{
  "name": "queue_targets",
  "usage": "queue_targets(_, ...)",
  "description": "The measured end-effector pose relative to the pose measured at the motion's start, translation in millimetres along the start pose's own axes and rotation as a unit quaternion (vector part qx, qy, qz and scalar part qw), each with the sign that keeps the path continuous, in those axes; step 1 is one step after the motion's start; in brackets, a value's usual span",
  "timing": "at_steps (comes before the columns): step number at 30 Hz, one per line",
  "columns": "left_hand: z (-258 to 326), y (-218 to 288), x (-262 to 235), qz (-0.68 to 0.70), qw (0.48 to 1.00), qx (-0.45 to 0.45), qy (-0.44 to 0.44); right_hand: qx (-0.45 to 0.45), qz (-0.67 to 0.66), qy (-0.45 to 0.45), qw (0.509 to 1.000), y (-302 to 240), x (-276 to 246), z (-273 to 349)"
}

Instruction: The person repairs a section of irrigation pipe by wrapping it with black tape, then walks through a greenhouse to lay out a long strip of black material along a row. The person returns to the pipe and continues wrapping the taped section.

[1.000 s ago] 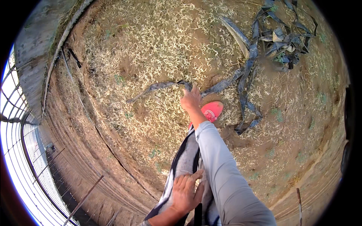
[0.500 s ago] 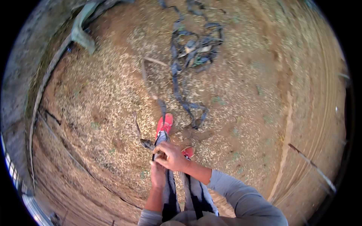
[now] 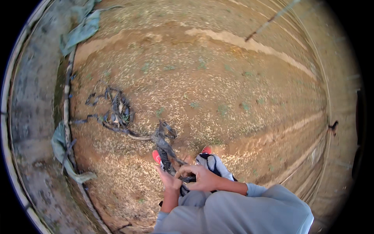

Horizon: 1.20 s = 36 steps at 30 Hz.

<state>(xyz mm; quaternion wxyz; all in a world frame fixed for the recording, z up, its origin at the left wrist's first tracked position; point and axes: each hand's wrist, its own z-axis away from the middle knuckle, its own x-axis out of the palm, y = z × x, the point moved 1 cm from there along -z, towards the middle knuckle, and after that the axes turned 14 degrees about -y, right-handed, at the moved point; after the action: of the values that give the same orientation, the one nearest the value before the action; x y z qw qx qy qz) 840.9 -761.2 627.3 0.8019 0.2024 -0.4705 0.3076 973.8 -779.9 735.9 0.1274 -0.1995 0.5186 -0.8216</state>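
A dark, crumpled plastic strip (image 3: 163, 145) runs from the ground in front of me up to my hands. My right hand (image 3: 202, 178) is curled with thumb and fingers closed round a dark part of it, held close to my body. Against its fingertips lies my left hand (image 3: 170, 181), its fingers stretched out and its palm partly turned up; the strip passes just beside it. On the ground ahead to the left, more of the same strip lies in a tangled heap (image 3: 120, 111), joined by a twisted length to the part near my feet.
Dry soil strewn with pale straw bits (image 3: 187, 97) surrounds me. Along the left runs a pipe-like edge (image 3: 67, 101) beside a grey concrete strip (image 3: 35, 117). Torn green sheeting (image 3: 59, 144) hangs over that edge. A thin pole (image 3: 269, 23) shows at the far right.
My view has turned to the right, so the heap now appears further left and nearer. My left hand's fingers have stretched out, and a thicker bunch of strip now hangs before my hands.
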Motion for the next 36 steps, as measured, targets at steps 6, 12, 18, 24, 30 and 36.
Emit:
queue_targets(6, -66, -146, 17, 0.061, 0.985, -0.145, -0.066, -0.175, -0.282, 0.165, 0.929, -15, -85, 213)
queue_targets(12, -158, -240, 70, 0.051, 0.979, -0.136, -0.14, -0.185, -0.224, 0.397, 0.871, 30, -139, 433)
queue_targets(18, -228, -314, 124, -0.003, 0.998, -0.051, -0.024, 0.057, -0.02, 0.469, 0.881, 55, -175, 604)
queue_targets(24, -297, -408, 160, -0.07, 0.997, -0.042, -0.016, 0.278, 0.145, 0.573, 0.758, 112, -234, 741)
queue_targets(30, -431, -496, 147, -0.033, 0.999, 0.015, -0.024, -0.039, -0.199, 0.834, 0.513, 173, -310, 909)
queue_targets(36, -448, -727, 275, -0.311, 0.943, -0.05, 0.106, -0.308, -0.265, 0.889, 0.214, 226, -338, 1047)
